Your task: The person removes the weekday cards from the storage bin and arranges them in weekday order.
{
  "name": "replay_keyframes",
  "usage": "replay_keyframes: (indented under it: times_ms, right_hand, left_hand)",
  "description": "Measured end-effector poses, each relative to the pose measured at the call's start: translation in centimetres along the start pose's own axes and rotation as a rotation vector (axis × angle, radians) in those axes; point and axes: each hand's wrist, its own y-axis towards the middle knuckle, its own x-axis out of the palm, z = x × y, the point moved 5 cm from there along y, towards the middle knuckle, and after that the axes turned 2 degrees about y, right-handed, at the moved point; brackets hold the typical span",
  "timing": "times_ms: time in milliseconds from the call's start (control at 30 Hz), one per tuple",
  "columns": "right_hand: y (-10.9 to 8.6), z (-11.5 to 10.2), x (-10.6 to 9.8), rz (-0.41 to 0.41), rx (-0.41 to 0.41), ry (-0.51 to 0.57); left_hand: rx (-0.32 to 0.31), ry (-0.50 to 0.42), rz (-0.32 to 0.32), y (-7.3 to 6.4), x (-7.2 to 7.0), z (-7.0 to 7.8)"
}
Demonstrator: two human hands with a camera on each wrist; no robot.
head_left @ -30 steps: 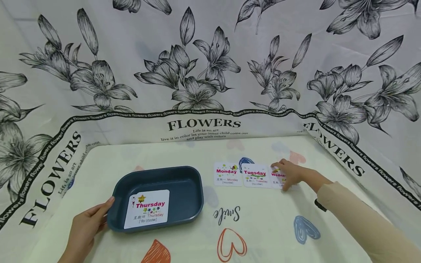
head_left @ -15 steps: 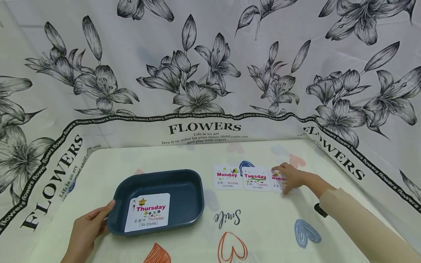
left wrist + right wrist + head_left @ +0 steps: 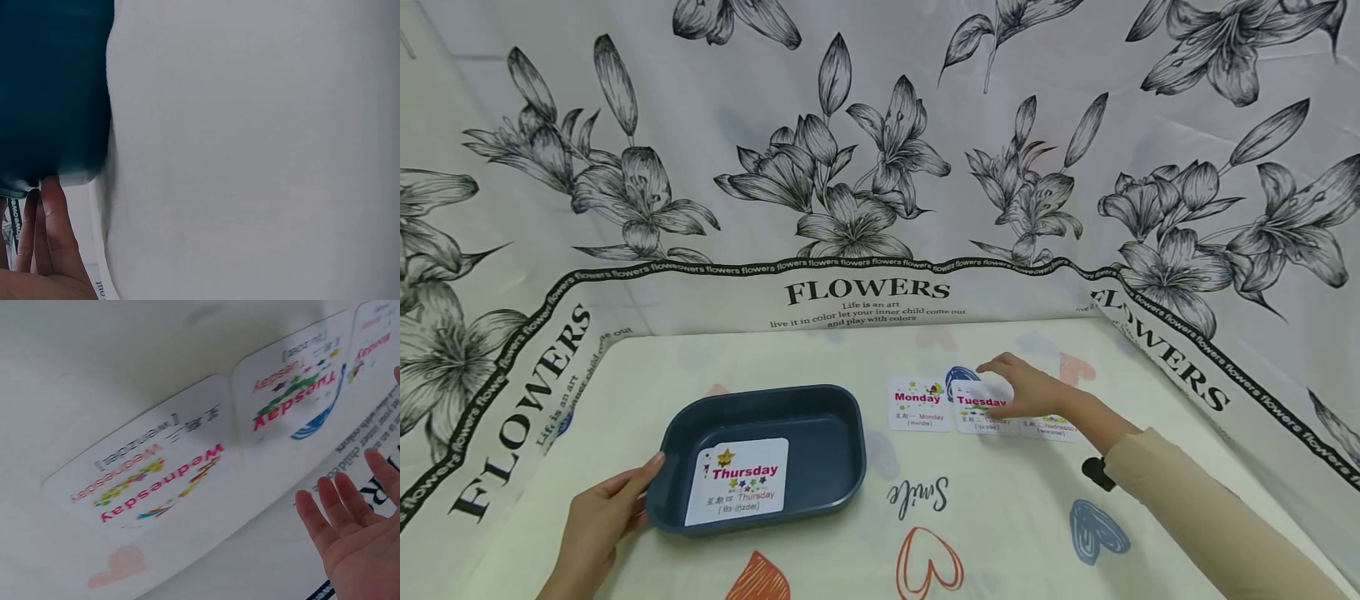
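Note:
My left hand (image 3: pixel 598 517) grips the left end of a dark blue tray (image 3: pixel 831 450), thumb at the rim; in the left wrist view its fingers (image 3: pixel 57 219) touch the tray's outer side. A white Thursday card (image 3: pixel 737 482) lies in the tray. My right hand (image 3: pixel 1026 387) hovers over the Tuesday card (image 3: pixel 973 414) with nothing in its fingers, which look spread in the right wrist view. The Monday card (image 3: pixel 919 405) lies to the left of Tuesday. Right of it, the Wednesday card (image 3: pixel 150 462) is partly hidden by the hand in the head view.
All this rests on a table with a pale cloth (image 3: pixel 820 558) printed with hearts and the word Smile (image 3: pixel 919 497). A curtain with flower prints (image 3: pixel 850 208) hangs behind the table and along both sides.
My right hand has let go of the Wednesday card and moved left over the Tuesday card. The Wednesday card now lies in line beside Tuesday. My left hand stays at the tray.

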Motion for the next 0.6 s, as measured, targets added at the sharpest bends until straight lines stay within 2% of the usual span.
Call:
replay_keyframes:
  times_ms: [400, 600]
  right_hand:
    - [4.2, -6.2, 0.8, -0.127, -0.042, 0.068]
    - [5.4, -8.3, 1.0, -0.220, -0.046, 0.044]
  left_hand:
    - [-0.014, 0.009, 0.008, -0.5, 0.0, 0.5]
    - [-0.011, -0.001, 0.001, -0.9, -0.1, 0.7]
